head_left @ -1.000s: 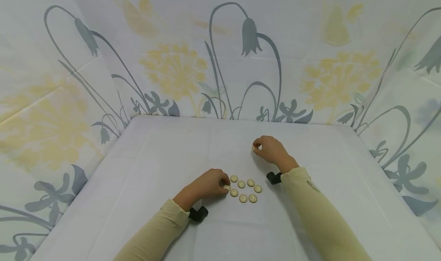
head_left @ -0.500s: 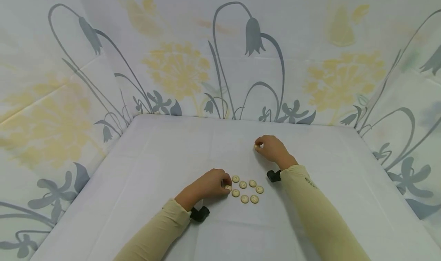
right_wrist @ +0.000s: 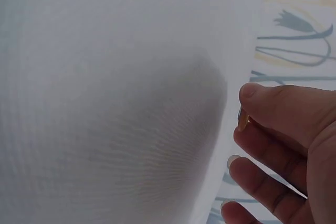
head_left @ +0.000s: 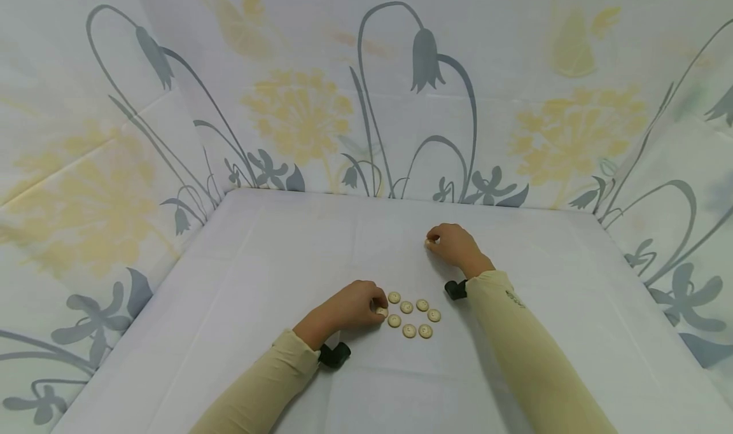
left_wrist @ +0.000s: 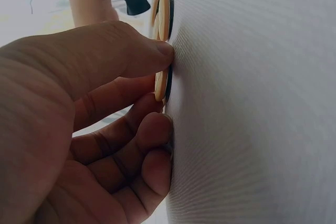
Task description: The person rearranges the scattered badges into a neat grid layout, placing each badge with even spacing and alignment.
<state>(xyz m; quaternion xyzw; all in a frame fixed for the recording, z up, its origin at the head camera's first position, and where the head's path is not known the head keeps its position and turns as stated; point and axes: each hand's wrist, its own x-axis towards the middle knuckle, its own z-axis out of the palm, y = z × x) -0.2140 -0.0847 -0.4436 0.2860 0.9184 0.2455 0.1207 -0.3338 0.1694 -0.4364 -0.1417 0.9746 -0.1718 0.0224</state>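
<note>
Left hand (head_left: 352,305) pinches one button (head_left: 382,312) on the table (head_left: 286,249), right hand (head_left: 456,248) a second button (head_left: 428,244) above; light touch best spares neighbouring buttons (head_left: 394,321).

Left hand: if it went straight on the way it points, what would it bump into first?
Likely one of the two nearest loose buttons, right of the left hand; which comes first is hard to tell.

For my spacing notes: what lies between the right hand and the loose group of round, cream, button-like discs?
In the head view, only bare white cloth lies between the right hand and the grouped discs.
</note>
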